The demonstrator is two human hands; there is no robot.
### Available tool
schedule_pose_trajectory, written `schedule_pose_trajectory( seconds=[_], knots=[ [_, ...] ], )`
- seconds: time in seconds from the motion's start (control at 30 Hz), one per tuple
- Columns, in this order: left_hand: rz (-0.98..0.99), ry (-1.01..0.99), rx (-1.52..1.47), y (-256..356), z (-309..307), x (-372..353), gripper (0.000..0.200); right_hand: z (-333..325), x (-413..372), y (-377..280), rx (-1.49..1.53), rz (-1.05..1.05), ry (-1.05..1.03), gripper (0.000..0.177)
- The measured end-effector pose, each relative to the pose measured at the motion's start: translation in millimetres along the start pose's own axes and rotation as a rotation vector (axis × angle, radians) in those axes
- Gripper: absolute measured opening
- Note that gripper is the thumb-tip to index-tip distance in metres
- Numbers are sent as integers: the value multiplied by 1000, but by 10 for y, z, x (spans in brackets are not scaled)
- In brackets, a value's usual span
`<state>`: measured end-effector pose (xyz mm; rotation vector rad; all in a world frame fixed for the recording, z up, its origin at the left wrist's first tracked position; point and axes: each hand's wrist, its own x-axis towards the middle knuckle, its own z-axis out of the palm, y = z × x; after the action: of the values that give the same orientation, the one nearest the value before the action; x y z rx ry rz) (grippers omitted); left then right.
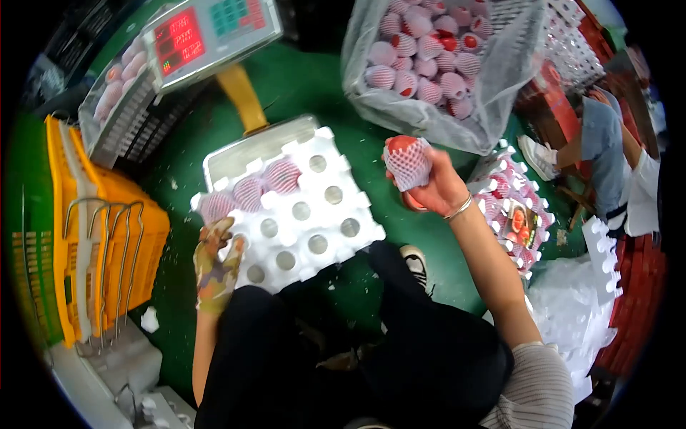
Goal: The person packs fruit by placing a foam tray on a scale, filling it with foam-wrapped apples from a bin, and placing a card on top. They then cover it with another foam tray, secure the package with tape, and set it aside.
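My right hand [437, 182] is closed around a red fruit [407, 163] in a white foam net, held up to the right of the foam tray. Another red surface shows below the palm, mostly hidden. The white foam tray [329, 218], with round holes, lies tilted on the scale's metal platform [236, 159]. Three netted fruits [249, 194] sit in a row along its far left side. My left hand [218, 266], in a patterned glove, grips the tray's left edge, just below the nearest netted fruit; its fingers are partly hidden.
A scale display [214, 36] with red digits stands behind the platform. A plastic-lined bin [361, 79] of netted fruits is at the back. Yellow crates [107, 243] stand left. At right are a packed fruit stack [511, 211], plastic bags [564, 300] and a seated person's leg [604, 150].
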<state>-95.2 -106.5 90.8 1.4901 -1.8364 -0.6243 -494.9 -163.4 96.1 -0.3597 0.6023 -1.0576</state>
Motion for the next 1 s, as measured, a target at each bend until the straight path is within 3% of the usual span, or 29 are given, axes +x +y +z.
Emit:
schedule_pose_trajectory(
  seconds=[0.07, 0.13, 0.2, 0.23, 0.27, 0.33, 0.37, 0.43, 0.53, 0.57, 0.63, 0.67, 0.77, 0.9, 1.0],
  knots=[
    [-11, -8, -32, 46, 16, -34, 34, 173, 101, 187, -422, -155, -43, 56],
    [94, -26, -88, 154, 68, -10, 32, 522, 102, 306, -762, -231, -35, 71],
    [-67, -230, -300, 518, 113, 93, 35, 749, 63, 528, -849, -332, -163, 77],
    [-305, -388, -691, 641, 181, 143, 41, 802, 84, 606, -1055, -481, -270, 80],
    [-258, -498, -1180, 638, 263, 167, 46, 830, 107, 682, -1133, -530, -338, 81],
    [-518, -498, -1058, 742, 311, 224, 54, 964, 71, 746, -1245, -495, -353, 79],
    [-523, -496, -1057, 739, 361, 253, 54, 1023, 19, 729, -1241, -491, -355, 79],
    [-376, -354, -969, 691, 501, 297, 61, 1079, -103, 659, -1287, -535, -202, 71],
    [-337, -257, -960, 639, 653, 248, 65, 1097, -167, 689, -1487, -531, 58, 40],
    [-213, -233, -778, 644, 678, 242, 62, 1085, -156, 707, -1485, -533, 62, 40],
    [-209, -180, -746, 627, 732, 201, 62, 1024, -94, 752, -1336, -602, 26, 19],
    [-210, -129, -716, 624, 761, 161, 62, 1011, -92, 784, -1333, -599, 23, 19],
    [-226, -70, -618, 719, 762, 116, 61, 1041, -108, 889, -1461, -984, 56, 17],
    [-180, -22, -537, 734, 790, 52, 65, 1031, -190, 1038, -1541, -1176, -141, 24],
    [-185, 57, -522, 734, 831, 7, 66, 868, -155, 1178, -1616, -1199, -167, 23]
  ],
)
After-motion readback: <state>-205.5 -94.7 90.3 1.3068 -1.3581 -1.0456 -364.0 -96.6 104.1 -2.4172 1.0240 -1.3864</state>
